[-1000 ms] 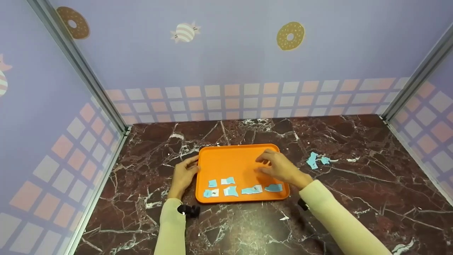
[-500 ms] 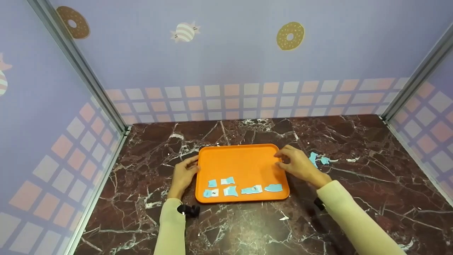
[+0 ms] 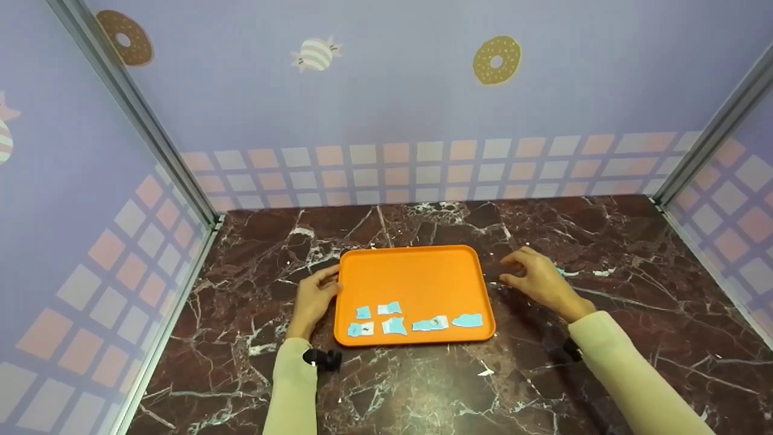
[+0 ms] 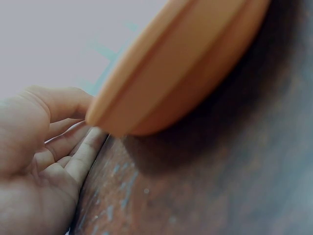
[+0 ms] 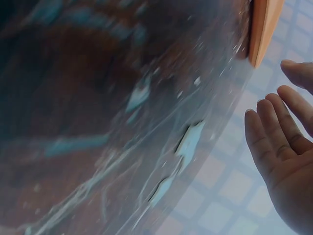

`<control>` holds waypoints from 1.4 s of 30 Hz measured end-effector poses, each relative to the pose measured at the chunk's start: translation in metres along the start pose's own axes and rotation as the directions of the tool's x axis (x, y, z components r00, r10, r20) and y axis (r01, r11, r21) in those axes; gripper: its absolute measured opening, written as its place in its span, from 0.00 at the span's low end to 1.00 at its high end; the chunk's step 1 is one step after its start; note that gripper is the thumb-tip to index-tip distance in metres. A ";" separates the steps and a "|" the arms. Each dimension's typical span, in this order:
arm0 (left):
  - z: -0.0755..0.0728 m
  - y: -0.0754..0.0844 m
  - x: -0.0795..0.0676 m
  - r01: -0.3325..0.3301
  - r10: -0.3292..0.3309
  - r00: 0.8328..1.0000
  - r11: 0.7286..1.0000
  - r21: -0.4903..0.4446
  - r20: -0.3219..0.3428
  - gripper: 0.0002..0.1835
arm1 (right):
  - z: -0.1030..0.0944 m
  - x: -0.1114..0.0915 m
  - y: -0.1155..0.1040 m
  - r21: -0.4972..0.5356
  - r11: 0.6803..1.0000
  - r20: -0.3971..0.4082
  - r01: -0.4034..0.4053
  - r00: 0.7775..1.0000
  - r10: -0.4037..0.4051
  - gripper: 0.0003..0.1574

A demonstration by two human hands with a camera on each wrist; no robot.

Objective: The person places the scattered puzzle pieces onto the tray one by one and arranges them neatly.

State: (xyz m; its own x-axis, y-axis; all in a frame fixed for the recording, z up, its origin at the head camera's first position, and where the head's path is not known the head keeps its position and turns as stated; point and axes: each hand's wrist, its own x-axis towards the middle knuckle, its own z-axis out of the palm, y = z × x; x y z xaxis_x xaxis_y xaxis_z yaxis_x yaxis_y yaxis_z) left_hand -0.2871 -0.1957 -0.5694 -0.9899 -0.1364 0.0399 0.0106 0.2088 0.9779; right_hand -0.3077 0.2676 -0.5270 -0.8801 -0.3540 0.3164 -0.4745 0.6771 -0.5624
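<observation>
An orange tray [image 3: 416,272] lies on the marbled tabletop, with several torn light-blue and white paper pieces [image 3: 395,326] spread along its near side. At the tray's left edge my left hand [image 3: 314,300] holds the rim; the left wrist view shows the thumb against the rim [image 4: 142,98] and fingers low beside it. My right hand [image 3: 542,283] is over the tabletop just right of the tray, fingers loosely bent and nothing between them. Two torn paper pieces [image 5: 190,142] lie near it in the right wrist view; in the head view the hand mostly hides them.
A patterned back wall [image 3: 423,109] rises behind the tabletop [image 3: 272,241], and side panels [image 3: 102,241] close off left and right. A small white scrap [image 3: 485,370] lies in front of the tray's right corner.
My right hand has moved right, from above the tray to past its right edge, and now covers most of the loose paper pieces there. The left hand and tray have stayed put.
</observation>
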 end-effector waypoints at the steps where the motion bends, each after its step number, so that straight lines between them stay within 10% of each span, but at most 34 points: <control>1: 0.000 0.000 0.000 0.000 0.000 1.000 1.000 -0.001 0.001 0.23 | -0.002 -0.001 0.002 -0.010 1.000 -0.003 -0.007 1.000 0.007 0.17; 42: -0.001 0.001 -0.002 -0.039 0.040 0.999 0.999 -0.017 0.014 0.23 | -0.027 -0.027 0.040 -0.150 0.965 0.041 -0.217 0.973 0.225 0.20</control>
State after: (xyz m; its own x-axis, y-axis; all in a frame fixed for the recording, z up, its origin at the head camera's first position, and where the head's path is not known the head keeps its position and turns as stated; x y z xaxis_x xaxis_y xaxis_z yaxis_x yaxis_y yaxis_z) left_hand -0.2855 -0.1959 -0.5686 -0.9905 -0.1146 0.0758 0.0521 0.1976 0.9789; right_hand -0.3024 0.3217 -0.5369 -0.9643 -0.2181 0.1502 -0.2643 0.8266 -0.4968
